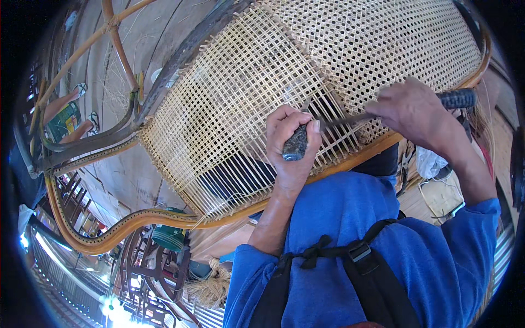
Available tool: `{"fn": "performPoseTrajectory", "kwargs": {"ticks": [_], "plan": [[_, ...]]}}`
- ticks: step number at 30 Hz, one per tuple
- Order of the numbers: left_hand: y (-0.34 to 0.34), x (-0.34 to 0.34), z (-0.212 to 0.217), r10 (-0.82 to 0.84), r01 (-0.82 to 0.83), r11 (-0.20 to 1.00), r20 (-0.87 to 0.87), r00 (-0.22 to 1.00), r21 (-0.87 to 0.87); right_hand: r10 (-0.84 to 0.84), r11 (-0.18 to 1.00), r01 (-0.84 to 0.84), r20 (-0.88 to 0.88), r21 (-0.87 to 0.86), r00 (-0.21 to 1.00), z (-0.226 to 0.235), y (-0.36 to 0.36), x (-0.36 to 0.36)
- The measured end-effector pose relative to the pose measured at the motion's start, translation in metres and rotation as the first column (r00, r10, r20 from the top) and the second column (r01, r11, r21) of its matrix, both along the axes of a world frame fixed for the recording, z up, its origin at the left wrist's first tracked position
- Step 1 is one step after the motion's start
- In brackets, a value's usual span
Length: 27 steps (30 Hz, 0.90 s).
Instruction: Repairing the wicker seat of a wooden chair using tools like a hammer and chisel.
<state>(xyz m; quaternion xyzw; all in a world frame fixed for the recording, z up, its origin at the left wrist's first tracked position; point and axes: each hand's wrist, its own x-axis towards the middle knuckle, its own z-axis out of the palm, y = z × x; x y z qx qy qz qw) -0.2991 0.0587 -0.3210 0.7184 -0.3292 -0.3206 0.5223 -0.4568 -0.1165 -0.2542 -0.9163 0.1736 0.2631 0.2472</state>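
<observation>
Head view: the person is working on a cane panel [257,93] stretched in a bent rattan frame [109,235], which is lying tilted across the lap, just above the blue shirt [339,229]. The left hand [292,145] is gripping a dark stone-like lump [296,146], fingers wrapped tight around it, at the panel's lower middle. The right hand [413,109] is clenching a black handle [458,99], fingers closed on it; its thin metal shaft [347,120] is reaching left toward the lump and lying across the weave.

By my reading, the weaving step is under way: the upper part is showing a finished open lattice, while the lower strip is carrying only parallel strands [240,180]. The next move looks to call for a steady tip and care not to split the strands.

Counted: two hands, one handled tool, one lump, one panel in hand. More frames are standing at lower left, too blurred to count.
</observation>
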Motion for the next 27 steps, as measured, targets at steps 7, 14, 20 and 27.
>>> {"fn": "performPoseTrajectory", "kwargs": {"ticks": [7,14,20,27], "plan": [[0.0,0.008,0.006,0.072,-0.075,0.995,-0.049,0.996,-0.065,-0.174,0.985,0.174,0.084,0.01,0.981,0.003,-0.021,-0.009],[-0.009,0.007,-0.004,0.038,-0.04,0.999,-0.066,0.997,-0.035,-0.282,0.953,0.275,0.032,0.129,0.959,0.01,-0.042,-0.009],[-0.009,0.0,-0.008,0.004,-0.007,0.998,-0.049,0.999,-0.055,-0.103,0.979,0.098,0.017,0.179,0.995,-0.003,-0.019,-0.017],[-0.012,0.0,-0.008,-0.008,0.007,0.999,-0.023,1.0,-0.043,-0.074,0.995,0.084,0.171,-0.047,0.982,-0.025,-0.007,-0.012]]}}
